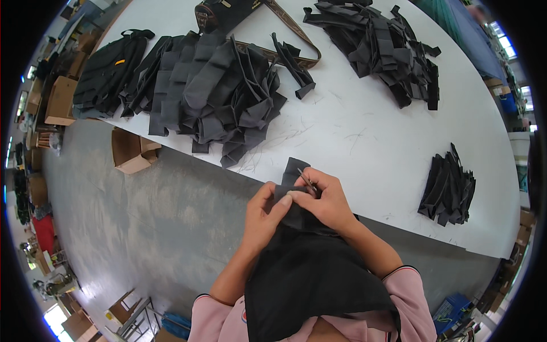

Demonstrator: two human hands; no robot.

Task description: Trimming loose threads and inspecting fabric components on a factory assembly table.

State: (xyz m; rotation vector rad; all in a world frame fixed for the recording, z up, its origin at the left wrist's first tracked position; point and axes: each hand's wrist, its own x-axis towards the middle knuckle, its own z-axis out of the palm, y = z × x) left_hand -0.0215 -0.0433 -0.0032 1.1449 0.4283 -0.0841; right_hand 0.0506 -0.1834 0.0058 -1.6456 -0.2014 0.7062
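Observation:
A dark grey fabric piece, folded over, is held at the table's near edge, above my black apron. My left hand pinches its left side between thumb and fingers. With my right hand I grip small metal thread snips, blades pointing up and left, while the thumb presses on the fabric near the left thumb. My fingers partly hide the snips' handles and the middle of the fabric.
A large heap of dark fabric pieces lies at the table's left, beside a black backpack. Another heap is at the far right, a smaller stack at the right. Below the table edge is an open cardboard box.

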